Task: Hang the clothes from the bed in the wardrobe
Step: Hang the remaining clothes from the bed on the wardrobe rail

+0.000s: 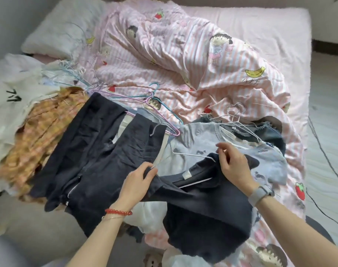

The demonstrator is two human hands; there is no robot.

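A dark navy T-shirt (202, 209) lies at the near edge of the bed with a white wire hanger (193, 155) partly pushed into its neck. My left hand (137, 182) pinches the shirt's left shoulder over the hanger's end. My right hand (231, 166) pinches the collar at the hanger's other side. Beside the shirt lie dark trousers (91, 151), a light blue top (202, 139), a plaid orange shirt (43, 135) and a white garment (12, 93).
Loose wire hangers (152, 97) in pink, teal and white are scattered over the pink striped quilt (183, 60). A denim piece (260, 130) with white hangers lies at the right. A pillow (64, 26) sits far left. Floor and a cable (322, 151) run along the bed's right side.
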